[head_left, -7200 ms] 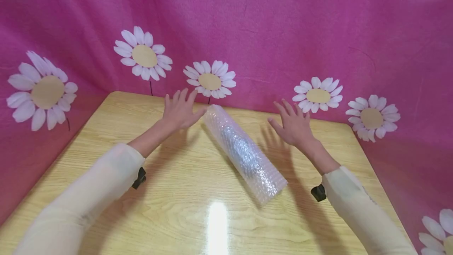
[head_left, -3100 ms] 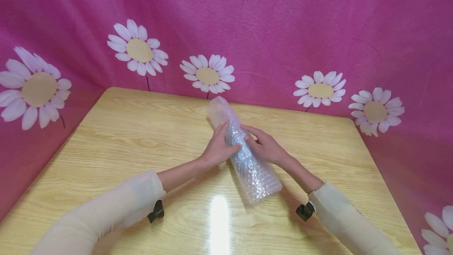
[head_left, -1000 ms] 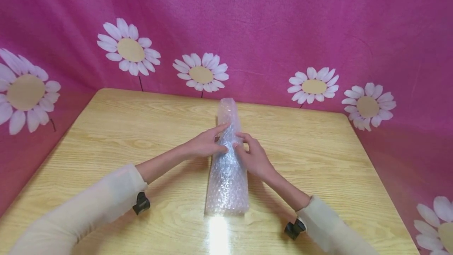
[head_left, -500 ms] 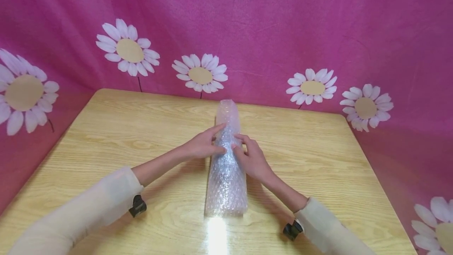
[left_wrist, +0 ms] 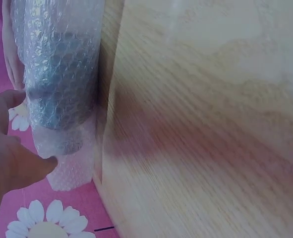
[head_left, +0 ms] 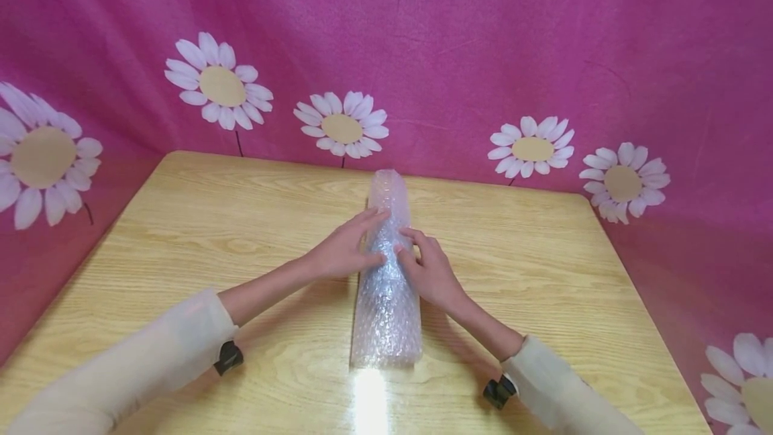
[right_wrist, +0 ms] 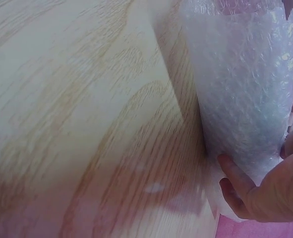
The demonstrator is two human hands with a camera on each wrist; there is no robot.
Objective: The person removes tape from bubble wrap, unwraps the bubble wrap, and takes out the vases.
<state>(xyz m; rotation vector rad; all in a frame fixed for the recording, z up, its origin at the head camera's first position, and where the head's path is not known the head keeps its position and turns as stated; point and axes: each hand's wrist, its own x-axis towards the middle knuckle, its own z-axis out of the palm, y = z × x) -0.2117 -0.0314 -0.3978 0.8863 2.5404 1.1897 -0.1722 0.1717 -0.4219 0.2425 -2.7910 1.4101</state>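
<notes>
Bubble-wrapped roll (head_left: 388,327) lying lengthwise on the wooden tabletop (head_left: 531,260), between the two hands, its far end near the pink flowered cloth (head_left: 429,52). Left hand (head_left: 343,248): at the roll's left side, thumb and fingers spread apart, tips over its upper surface. Right hand (head_left: 433,275): at the opposite side, thumb and forefinger parted, slightly bent, tips against the wrap.

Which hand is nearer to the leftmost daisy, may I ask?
The left: the left hand is right of that daisy; the right hand is farther right, across the bubble-wrapped bundle.
</notes>
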